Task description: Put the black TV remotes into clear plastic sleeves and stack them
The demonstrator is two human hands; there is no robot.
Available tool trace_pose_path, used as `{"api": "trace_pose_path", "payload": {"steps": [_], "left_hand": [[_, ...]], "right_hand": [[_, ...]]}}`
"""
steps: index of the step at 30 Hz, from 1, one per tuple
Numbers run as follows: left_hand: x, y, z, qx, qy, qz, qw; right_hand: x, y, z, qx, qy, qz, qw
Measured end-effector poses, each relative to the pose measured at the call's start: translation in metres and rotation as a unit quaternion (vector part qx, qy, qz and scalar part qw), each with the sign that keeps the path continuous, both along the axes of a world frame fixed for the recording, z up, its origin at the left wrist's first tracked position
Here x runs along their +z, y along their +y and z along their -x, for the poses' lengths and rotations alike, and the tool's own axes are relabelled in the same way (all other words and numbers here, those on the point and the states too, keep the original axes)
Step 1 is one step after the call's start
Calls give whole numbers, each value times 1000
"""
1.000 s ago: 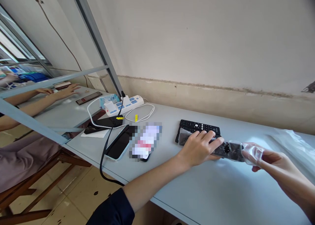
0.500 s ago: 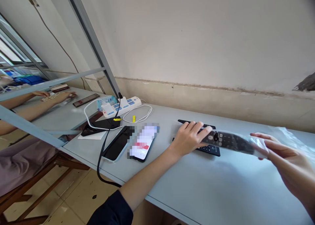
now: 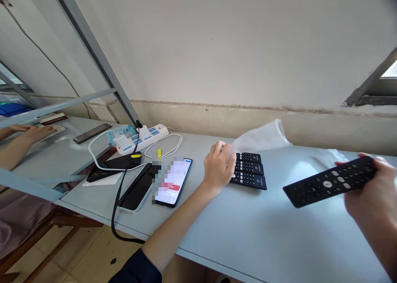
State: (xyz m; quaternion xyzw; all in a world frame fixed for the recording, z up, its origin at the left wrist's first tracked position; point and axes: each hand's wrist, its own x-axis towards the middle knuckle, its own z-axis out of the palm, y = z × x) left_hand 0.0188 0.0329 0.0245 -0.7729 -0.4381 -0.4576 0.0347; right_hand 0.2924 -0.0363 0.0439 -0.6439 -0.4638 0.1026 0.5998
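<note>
A black remote control [image 3: 330,181] with white buttons is gripped by one end in my right hand [image 3: 374,196], held above the table. My left hand [image 3: 218,165] pinches a clear plastic sleeve [image 3: 262,138], which stretches up and to the right from the fingers. Under and beside that hand, three more black remote controls [image 3: 250,167] lie side by side on the table; their left ends are hidden by the hand. Another crumpled clear plastic piece [image 3: 330,157] lies behind my right hand.
Left of my left hand lie a lit phone [image 3: 173,188], a dark-screened phone [image 3: 139,188] and a black device [image 3: 114,165]. Behind them stands a white power strip [image 3: 144,136] with cables. Beyond the metal frame [image 3: 93,43], another person's hands [image 3: 34,134] rest at a table.
The remote control has come out of its plastic sleeve and moved right in my right hand. My left hand keeps the sleeve. The camera view has turned right.
</note>
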Motion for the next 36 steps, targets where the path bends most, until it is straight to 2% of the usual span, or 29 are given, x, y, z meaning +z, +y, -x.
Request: {"api": "trace_pose_path", "payload": {"steps": [2,5,8,12,16,19,21,24,27,31,36], "left_hand": [[1,1,1,13,-4,1,1000],[2,3,3,28,-3,-1,1000],[4,5,6,41,-2,0,999],[6,10,11,58,-8,8,998],[9,13,15,66,-20,14,998],[10,14,17,73,-31,26,996],[11,15,18,78,-42,28,996],[11,16,19,82,-51,23,995],[12,17,20,89,-53,21,994],[12,17,21,91,-49,26,994],[11,17,19,84,-54,28,995]], "right_hand": [[0,0,23,-11,177,29,984],[-5,-4,58,74,279,97,953],[-15,-12,75,184,259,135,938],[-21,-19,78,318,208,177,908],[-24,-22,77,407,64,207,887],[-29,-22,77,396,-79,190,895],[-33,-21,76,385,-170,178,890],[-36,-20,76,364,-313,157,863],[-35,-21,77,330,-427,105,835],[-33,-22,78,300,-508,18,807],[-33,-22,82,269,-537,-39,799]]}}
